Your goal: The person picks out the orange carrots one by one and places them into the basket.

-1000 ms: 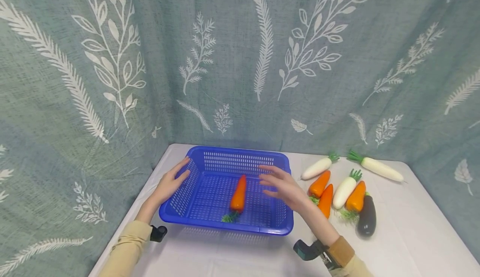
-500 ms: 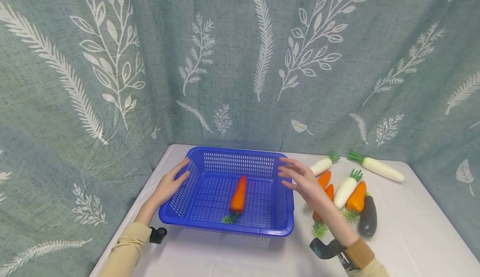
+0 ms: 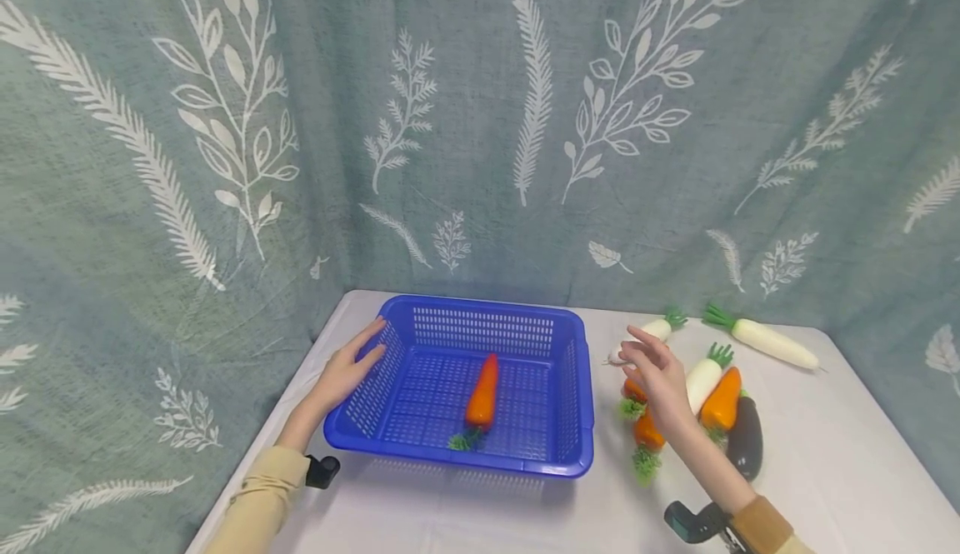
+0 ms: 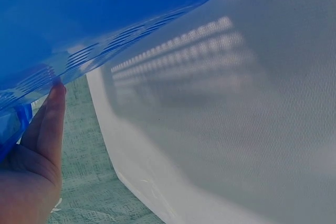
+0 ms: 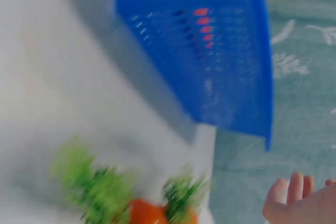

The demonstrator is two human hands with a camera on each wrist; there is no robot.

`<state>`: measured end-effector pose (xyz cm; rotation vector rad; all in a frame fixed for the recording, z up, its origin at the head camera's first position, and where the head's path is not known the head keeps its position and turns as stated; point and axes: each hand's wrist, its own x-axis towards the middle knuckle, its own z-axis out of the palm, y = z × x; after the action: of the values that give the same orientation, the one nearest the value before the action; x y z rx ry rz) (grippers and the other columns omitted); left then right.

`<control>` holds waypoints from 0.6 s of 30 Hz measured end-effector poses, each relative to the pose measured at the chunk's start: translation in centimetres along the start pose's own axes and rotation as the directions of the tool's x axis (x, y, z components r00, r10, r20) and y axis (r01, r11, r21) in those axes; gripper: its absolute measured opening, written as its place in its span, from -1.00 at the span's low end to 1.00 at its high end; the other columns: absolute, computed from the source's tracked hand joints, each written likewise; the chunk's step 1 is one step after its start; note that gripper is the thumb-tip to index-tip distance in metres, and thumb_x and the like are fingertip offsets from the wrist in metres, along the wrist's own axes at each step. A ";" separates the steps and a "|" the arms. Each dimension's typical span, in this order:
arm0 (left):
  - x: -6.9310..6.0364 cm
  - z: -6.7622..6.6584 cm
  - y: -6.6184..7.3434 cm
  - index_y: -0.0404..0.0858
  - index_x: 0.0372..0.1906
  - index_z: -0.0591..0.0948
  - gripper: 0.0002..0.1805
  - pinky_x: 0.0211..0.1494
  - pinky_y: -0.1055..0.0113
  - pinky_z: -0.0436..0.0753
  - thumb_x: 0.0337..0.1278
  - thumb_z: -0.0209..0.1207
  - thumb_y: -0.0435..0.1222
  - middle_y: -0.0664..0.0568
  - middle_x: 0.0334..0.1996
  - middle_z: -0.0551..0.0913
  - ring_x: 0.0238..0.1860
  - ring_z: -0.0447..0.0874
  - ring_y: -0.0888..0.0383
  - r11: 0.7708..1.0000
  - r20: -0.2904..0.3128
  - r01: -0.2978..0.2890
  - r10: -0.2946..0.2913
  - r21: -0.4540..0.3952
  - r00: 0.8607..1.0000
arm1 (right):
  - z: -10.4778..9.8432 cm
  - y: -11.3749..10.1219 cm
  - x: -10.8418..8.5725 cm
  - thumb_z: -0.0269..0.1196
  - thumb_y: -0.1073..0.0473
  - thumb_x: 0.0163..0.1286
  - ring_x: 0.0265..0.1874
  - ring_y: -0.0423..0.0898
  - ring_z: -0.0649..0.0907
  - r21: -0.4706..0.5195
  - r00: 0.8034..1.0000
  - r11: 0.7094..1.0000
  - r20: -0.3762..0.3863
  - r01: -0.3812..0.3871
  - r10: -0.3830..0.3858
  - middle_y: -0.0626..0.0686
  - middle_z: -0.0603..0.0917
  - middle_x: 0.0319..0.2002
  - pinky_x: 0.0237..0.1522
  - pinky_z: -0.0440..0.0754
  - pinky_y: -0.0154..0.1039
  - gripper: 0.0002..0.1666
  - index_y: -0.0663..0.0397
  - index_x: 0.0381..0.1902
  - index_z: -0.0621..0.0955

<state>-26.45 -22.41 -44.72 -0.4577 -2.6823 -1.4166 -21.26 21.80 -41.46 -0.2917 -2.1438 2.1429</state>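
A blue plastic basket (image 3: 431, 461) stands on the table, with one orange-red carrot (image 3: 482, 396) lying inside, green tuft towards me. My left hand (image 3: 339, 379) holds the basket's left rim; in the left wrist view its straight fingers (image 4: 51, 124) touch the outer wall. Away from the basket's right side, my right hand (image 3: 663, 387) hangs above the vegetables, fingers loosely bent and holding nothing. Beneath it, partly covered, are orange carrots (image 3: 648, 432) and a white radish (image 3: 658, 329). Another white radish (image 3: 703, 381), an orange carrot (image 3: 722, 400) and an eggplant (image 3: 746, 437) lie just beyond.
A further white radish (image 3: 775, 343) lies at the back right of the white-covered table (image 3: 832, 471). Behind the table hangs a green-grey curtain (image 3: 480, 121) with white leaf prints, also along both sides.
My right hand has moved right, from over the basket's right part to above the vegetables, its fingers bending a little more. My left hand stays at the basket's left rim.
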 end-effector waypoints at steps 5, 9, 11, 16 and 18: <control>0.0 0.2 -0.2 -0.41 0.45 0.22 -0.44 0.48 -0.16 0.07 0.51 -0.06 -0.23 -0.26 0.48 0.12 0.46 0.02 -0.27 1.000 0.005 0.007 -0.007 0.002 1.000 | -2.1 1.3 0.2 0.11 0.12 0.51 -0.15 -0.31 0.59 -0.109 1.000 0.994 -0.011 -0.025 0.024 -0.18 0.56 -0.15 0.13 0.57 -0.27 -0.41 0.20 0.40 0.32; 0.1 0.2 -0.4 -0.41 0.45 0.21 -0.44 0.49 -0.14 0.05 0.51 -0.06 -0.24 -0.25 0.48 0.11 0.47 0.01 -0.27 1.000 0.011 0.014 -0.014 -0.010 1.000 | -3.6 2.1 0.2 0.04 0.13 0.54 0.04 -0.14 0.51 -0.214 0.998 0.975 -0.041 -0.052 0.044 0.13 0.47 0.13 0.04 0.54 -0.45 -0.41 0.22 0.43 0.28; 0.1 0.2 -0.4 -0.42 0.45 0.21 -0.44 0.49 -0.14 0.05 0.52 -0.07 -0.24 -0.25 0.48 0.11 0.47 0.01 -0.26 1.000 0.012 0.017 -0.016 -0.013 1.000 | -4.2 2.3 0.2 0.02 0.15 0.54 0.14 0.00 0.47 -0.255 0.997 0.965 -0.066 -0.054 0.039 0.29 0.40 0.23 0.10 0.51 -0.41 -0.42 0.24 0.43 0.27; 0.1 0.2 -0.4 -0.40 0.46 0.20 -0.43 0.49 -0.14 0.06 0.52 -0.07 -0.22 -0.24 0.49 0.10 0.47 0.01 -0.26 1.000 0.014 0.018 -0.017 -0.017 1.000 | -5.8 3.1 0.1 0.05 0.14 0.52 0.30 0.26 0.37 -0.337 0.989 0.941 -0.143 -0.028 -0.022 0.42 0.35 0.30 0.33 0.36 0.03 -0.38 0.29 0.43 0.25; 0.0 0.2 -0.4 -0.41 0.46 0.20 -0.43 0.49 -0.14 0.06 0.51 -0.06 -0.23 -0.25 0.49 0.11 0.47 0.01 -0.26 1.000 0.014 0.019 -0.018 -0.016 1.000 | -6.3 3.5 -0.1 0.06 0.12 0.51 0.32 0.29 0.33 -0.361 0.983 0.932 -0.181 -0.033 -0.035 0.42 0.33 0.31 0.35 0.31 0.12 -0.35 0.29 0.44 0.23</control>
<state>-26.51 -22.48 -45.13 -0.4465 -2.6944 -1.4465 -19.62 27.95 -44.89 -0.4959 -2.4110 1.6283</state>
